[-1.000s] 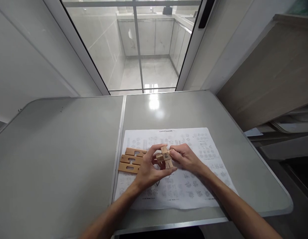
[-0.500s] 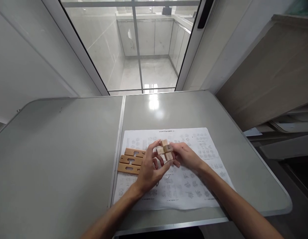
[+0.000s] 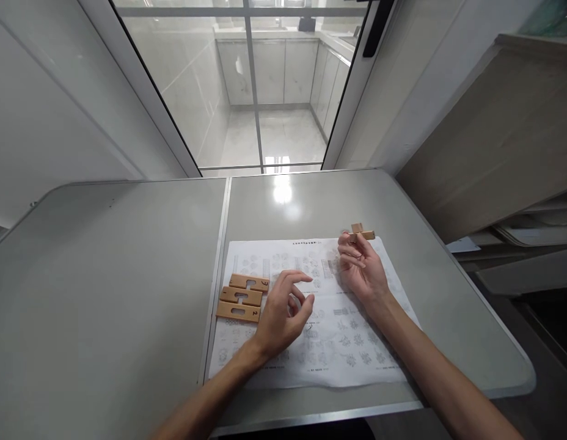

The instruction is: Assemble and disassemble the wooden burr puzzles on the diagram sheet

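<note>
Between the fingertips of my right hand (image 3: 362, 269) is a small wooden puzzle of crossed blocks (image 3: 362, 234), held up over the far right corner of the printed sheet (image 3: 320, 348). Nothing is in my left hand (image 3: 283, 308); its fingers are curved and apart above the middle of the paper. Just left of that hand, three flat slotted wooden pieces (image 3: 241, 296) lie stacked in a row on the sheet's left side. Black marks show on them, a "2" on the nearest. My fingers hide part of the held puzzle.
The sheet lies on a grey table (image 3: 128, 275) with a metal seam (image 3: 218, 244) left of the paper. A glass door (image 3: 283, 91) stands behind the table. To the right is a wooden panel (image 3: 489, 134) with shelves below it.
My right hand has carried the crossed-block puzzle away from my left hand, to the far right. My left hand has let go of it and stays near the same place.
</note>
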Available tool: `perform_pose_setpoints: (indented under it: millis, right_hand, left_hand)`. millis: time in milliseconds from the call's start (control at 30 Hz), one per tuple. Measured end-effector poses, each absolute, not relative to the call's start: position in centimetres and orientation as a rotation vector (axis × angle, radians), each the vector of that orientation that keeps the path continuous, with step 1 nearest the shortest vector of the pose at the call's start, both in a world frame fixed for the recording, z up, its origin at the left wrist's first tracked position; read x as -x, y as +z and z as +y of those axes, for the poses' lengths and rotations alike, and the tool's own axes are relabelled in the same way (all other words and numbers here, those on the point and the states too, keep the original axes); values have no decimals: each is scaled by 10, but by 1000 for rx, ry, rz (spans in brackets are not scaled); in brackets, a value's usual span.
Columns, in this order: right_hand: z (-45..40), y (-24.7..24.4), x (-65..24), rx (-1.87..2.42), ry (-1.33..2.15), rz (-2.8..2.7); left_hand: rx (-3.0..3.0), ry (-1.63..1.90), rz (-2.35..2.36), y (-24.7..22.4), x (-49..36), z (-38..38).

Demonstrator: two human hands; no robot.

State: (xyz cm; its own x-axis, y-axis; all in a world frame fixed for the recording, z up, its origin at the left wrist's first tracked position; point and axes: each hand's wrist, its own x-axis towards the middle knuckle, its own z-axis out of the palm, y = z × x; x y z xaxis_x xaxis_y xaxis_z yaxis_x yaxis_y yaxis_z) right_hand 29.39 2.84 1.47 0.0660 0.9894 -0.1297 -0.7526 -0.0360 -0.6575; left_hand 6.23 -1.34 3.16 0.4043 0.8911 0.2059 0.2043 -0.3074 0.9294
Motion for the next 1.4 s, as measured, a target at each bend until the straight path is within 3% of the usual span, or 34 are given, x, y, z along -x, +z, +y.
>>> perform_pose_setpoints:
  millis: [467,767,1000,1133,1267,1400]
  right_hand:
    - [29,22,-292,583,1454,-168]
    - [26,24,-275,703,1540,-288]
    - [19,27,-263,916,1589,-608]
    - [16,27,-257,1010,1569,-779]
    - [16,25,-254,1039,1562,-885]
    - [16,25,-254,1056,1562,-930]
  left_hand:
    - [-1829,836,900,28,-61,-12]
    - [-2254,799,711,40,-48,-13]
    - [-2531,799,1103,42,24,8]
    - [-2633,528,1323,29,63,17]
    - [-2731,297,1360,14,70,18]
    - [-2775,318,1384,2,49,18]
